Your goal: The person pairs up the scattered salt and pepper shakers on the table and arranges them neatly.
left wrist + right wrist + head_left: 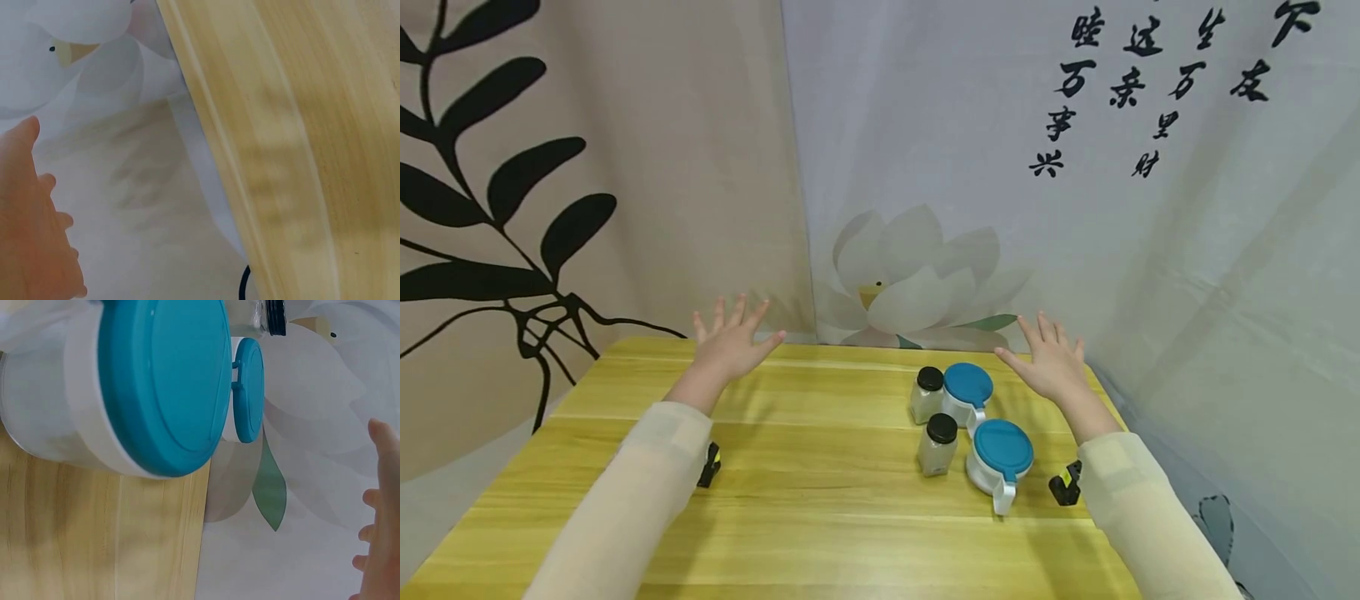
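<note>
My left hand [727, 348] is held over the back left of the table with its fingers spread, and nothing is in it. On the other side my right hand [1051, 364], also empty with fingers spread, is just right of the far jar with a blue lid [967, 385]. A second blue-lidded jar [1002, 454] with a white handle stands nearer the front. Left of these are two small clear jars with black caps, one behind [928, 393] and one in front [938, 446]. In the right wrist view the near blue lid [169, 381] looms large.
The wooden table [820, 517] ends at a hanging cloth [910, 125] printed with a lotus and characters. Straps with black and yellow parts are at the left wrist [709, 465] and the right wrist [1066, 483]. A leafy plant print [482, 283] covers the left cloth.
</note>
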The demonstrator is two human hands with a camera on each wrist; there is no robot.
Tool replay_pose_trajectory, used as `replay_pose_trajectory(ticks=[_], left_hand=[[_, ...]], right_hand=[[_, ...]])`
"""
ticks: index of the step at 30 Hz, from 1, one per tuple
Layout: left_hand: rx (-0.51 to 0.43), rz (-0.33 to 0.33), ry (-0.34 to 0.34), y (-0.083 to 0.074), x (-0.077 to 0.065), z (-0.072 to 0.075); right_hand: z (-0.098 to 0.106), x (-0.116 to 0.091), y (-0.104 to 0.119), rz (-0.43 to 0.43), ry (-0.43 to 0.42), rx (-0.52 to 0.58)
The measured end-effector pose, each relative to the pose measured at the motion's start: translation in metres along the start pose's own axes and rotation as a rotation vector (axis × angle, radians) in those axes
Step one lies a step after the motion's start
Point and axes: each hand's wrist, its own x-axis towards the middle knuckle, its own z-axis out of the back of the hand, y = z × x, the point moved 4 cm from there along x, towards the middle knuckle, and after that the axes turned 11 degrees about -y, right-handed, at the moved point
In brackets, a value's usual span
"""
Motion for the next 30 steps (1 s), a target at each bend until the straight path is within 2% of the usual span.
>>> replay_pose_trajectory(ticks=[15,30], left_hand=[[-0.010,0.011,-0.024,0.011,-0.006,-0.006],[-0.010,-0.011,-0.037,0.003,-0.009,-0.005]], right_hand=[[0.001,-0.009,-0.003,0.001,-0.027,-0.001],[0.009,-0.018,-0.003,0.010,-0.050,0.013]])
